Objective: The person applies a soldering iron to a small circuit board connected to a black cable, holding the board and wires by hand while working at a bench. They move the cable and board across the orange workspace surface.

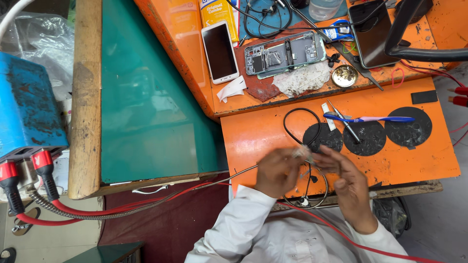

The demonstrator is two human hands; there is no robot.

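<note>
My left hand (277, 171) and my right hand (347, 182) meet over the front of the lower orange shelf (253, 134). Between their fingertips they pinch a small pale, blurred piece (301, 152); I cannot tell what it is. A braided metal cable (214, 181) runs in from the left towards my left hand. A thin black wire loop (297, 126) lies on the shelf just beyond my fingers. An opened phone (284, 52) with bare circuit boards lies on the upper shelf, far from both hands.
A white phone (220, 51) lies face up beside the opened one. A blue toothbrush (370, 119) and a metal tool (344, 122) rest across three black discs (371, 136). A blue machine (27, 107) with red plugs stands left. A black tablet (373, 34) sits top right.
</note>
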